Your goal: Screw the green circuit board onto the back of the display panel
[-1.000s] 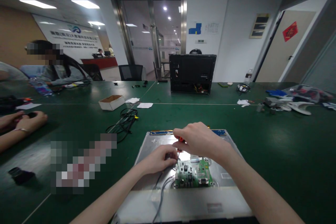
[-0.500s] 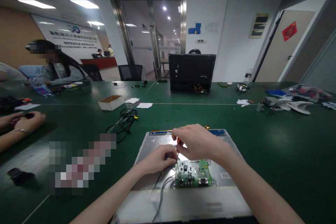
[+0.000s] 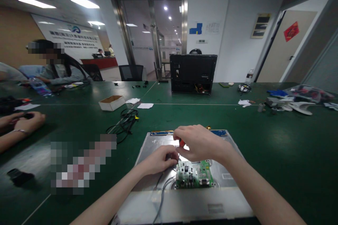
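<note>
A metal-backed display panel (image 3: 227, 205) lies flat in front of me, with a green circuit board (image 3: 195, 175) on its back. My right hand (image 3: 198, 144) is closed around the red handle of a screwdriver (image 3: 181, 143), held upright. The thin shaft points down to the board's upper left corner, where the tip is hidden. My left hand (image 3: 162, 158) is closed beside that corner, thumb and fingers pinched near the shaft; what they hold cannot be made out. Grey cables (image 3: 163, 197) run from the board's left side down over the panel. A blue strip board (image 3: 220, 133) lines the panel's far edge.
Left of the panel are a coil of black cable (image 3: 125, 121) and an open white box (image 3: 112, 103). A black monitor housing (image 3: 194, 74) stands at the back. Another person's hands (image 3: 30, 123) are at far left. Plastic bags and scraps (image 3: 290, 103) lie at right.
The red screwdriver handle shows slightly turned between my right fingers, which have shifted a little. My left hand and the panel have stayed in place.
</note>
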`<control>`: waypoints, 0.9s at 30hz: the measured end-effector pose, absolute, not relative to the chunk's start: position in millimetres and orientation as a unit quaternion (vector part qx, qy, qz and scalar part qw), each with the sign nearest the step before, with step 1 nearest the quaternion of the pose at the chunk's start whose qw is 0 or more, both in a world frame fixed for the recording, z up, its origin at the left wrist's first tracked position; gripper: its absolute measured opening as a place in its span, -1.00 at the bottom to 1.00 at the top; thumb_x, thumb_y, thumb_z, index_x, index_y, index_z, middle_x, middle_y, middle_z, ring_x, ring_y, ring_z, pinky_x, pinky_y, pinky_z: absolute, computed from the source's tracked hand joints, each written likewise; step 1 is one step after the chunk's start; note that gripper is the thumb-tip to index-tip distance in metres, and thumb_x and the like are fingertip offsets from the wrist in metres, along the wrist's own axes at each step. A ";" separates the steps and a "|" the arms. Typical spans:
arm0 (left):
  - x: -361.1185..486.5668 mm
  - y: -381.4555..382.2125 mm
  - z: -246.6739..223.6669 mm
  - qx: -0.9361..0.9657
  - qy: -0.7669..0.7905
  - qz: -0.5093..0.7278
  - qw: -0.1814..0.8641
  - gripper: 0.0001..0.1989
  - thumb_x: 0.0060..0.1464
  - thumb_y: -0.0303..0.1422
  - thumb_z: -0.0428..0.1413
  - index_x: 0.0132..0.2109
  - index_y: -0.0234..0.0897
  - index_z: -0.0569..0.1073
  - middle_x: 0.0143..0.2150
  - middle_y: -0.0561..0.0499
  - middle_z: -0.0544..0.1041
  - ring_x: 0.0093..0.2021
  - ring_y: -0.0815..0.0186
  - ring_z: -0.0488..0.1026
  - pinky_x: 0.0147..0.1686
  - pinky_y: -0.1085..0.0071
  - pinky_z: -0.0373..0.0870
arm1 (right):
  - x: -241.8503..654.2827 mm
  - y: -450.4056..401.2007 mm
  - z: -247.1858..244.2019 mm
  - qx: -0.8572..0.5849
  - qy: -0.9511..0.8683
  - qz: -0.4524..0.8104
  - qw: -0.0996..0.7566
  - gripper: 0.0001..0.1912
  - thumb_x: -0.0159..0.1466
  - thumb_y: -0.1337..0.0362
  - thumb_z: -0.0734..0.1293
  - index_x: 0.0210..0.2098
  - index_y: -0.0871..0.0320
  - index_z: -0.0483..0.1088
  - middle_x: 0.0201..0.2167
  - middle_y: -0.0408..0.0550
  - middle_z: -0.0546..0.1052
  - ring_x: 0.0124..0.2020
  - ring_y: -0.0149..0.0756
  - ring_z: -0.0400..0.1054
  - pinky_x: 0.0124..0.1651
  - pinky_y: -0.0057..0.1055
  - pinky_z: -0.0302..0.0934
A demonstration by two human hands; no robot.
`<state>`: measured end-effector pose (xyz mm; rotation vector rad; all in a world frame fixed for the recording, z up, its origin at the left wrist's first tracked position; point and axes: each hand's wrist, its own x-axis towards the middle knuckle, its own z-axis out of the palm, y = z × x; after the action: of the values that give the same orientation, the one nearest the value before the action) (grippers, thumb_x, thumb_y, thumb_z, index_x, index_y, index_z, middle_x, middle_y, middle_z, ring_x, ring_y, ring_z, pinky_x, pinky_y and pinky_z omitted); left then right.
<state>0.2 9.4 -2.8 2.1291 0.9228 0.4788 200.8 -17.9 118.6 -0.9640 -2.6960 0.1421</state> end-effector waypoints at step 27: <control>1.1 9.6 -2.3 0.832 0.349 0.193 0.387 -0.89 -0.03 -0.54 0.08 -0.30 -0.31 0.44 -0.37 0.08 0.49 -0.34 0.31 0.40 -0.29 0.45 0.32 | 198.5 -21.6 116.3 -0.327 -0.936 0.033 0.127 -0.80 0.17 0.32 0.24 -0.18 0.17 0.26 -0.28 -0.05 0.49 -0.44 -0.36 0.26 -0.49 -0.41 -0.14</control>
<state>1.1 9.6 -2.3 2.1167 0.8881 0.4901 198.5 -21.6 116.3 -0.9528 -2.7225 0.0946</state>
